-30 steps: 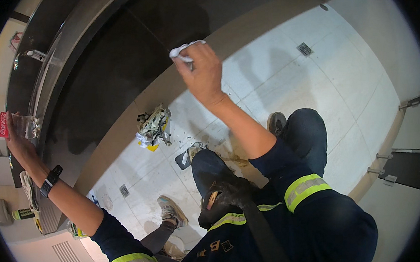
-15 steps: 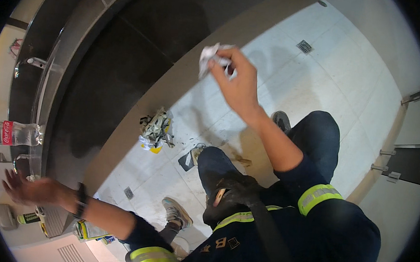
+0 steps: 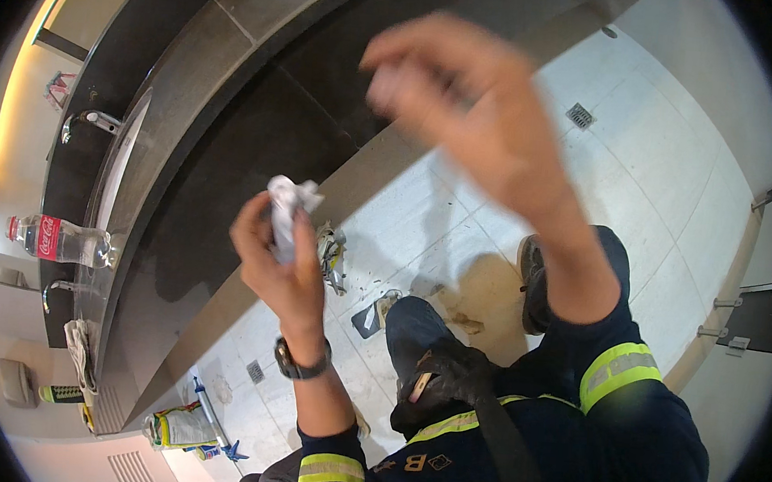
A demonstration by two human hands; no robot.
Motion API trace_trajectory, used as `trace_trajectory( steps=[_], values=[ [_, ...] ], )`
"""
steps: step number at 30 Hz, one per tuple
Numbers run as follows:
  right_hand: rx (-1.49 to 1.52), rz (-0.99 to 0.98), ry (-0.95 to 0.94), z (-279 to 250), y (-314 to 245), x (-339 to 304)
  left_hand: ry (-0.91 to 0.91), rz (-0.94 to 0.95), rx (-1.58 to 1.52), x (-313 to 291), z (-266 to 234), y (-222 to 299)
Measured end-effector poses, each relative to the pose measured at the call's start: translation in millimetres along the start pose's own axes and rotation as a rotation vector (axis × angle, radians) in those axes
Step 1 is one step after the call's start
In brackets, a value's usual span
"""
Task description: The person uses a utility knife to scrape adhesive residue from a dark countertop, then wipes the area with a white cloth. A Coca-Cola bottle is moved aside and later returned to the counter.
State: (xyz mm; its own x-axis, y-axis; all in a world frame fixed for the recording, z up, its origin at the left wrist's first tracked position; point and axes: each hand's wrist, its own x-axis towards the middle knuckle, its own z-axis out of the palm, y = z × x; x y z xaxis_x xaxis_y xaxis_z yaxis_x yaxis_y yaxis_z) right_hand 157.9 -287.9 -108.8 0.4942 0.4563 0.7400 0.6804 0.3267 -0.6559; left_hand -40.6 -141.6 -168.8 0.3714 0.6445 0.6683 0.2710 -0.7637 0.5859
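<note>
A crumpled white tissue [image 3: 285, 225] is gripped between the thumb and fingers of my left hand [image 3: 286, 281], raised in front of the dark counter front. My left wrist wears a dark watch [image 3: 302, 361]. Farther to the right, my right hand [image 3: 493, 114] is lifted and smeared by motion. Its fingers are bent and look apart from the thumb, with nothing visible in them. Beyond my left hand, a heap of crumpled scraps [image 3: 333, 257] lies on the floor, partly hidden by that hand. A dark flat piece [image 3: 367, 318] lies near my knee.
On the curved dark counter [image 3: 231, 24] at left, a clear bottle with a red label [image 3: 62, 240] stands between two taps. A folded cloth [image 3: 79, 354] hangs at its near end. Below are a yellow-green bag [image 3: 178, 425] and a blue-handled tool [image 3: 217, 422]. Floor drains [image 3: 580, 116] dot the pale tiles.
The tissue has passed from my right hand to my left. My left hand has come in from the far left, near the cloth. My right hand has moved right and up. The view has shifted.
</note>
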Motion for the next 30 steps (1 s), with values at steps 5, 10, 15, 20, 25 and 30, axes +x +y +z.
trace_trajectory(
  steps=[5,10,15,20,25,30],
  values=[
    [-0.158,-0.289,0.299,-66.0,-3.7,63.8,0.271,0.224,-0.113,57.1,42.0,-29.3],
    [-0.49,-0.493,0.131,-60.9,6.7,116.0,0.203,0.255,-0.012,77.3,50.8,17.7],
    [-1.017,-0.032,-0.32,-65.7,-2.6,150.8,-0.225,0.299,0.177,72.7,70.8,53.1],
    [-1.017,-0.033,-0.348,-60.2,32.6,171.2,0.027,0.306,-0.011,51.3,-28.0,23.6],
    [-0.97,-0.081,-0.291,-64.0,35.8,175.8,0.096,0.109,-0.363,35.8,-71.3,-4.5],
    [-0.422,0.095,0.15,-49.4,-11.8,83.6,0.02,0.014,-0.508,-9.1,-74.7,-24.1]
  ],
)
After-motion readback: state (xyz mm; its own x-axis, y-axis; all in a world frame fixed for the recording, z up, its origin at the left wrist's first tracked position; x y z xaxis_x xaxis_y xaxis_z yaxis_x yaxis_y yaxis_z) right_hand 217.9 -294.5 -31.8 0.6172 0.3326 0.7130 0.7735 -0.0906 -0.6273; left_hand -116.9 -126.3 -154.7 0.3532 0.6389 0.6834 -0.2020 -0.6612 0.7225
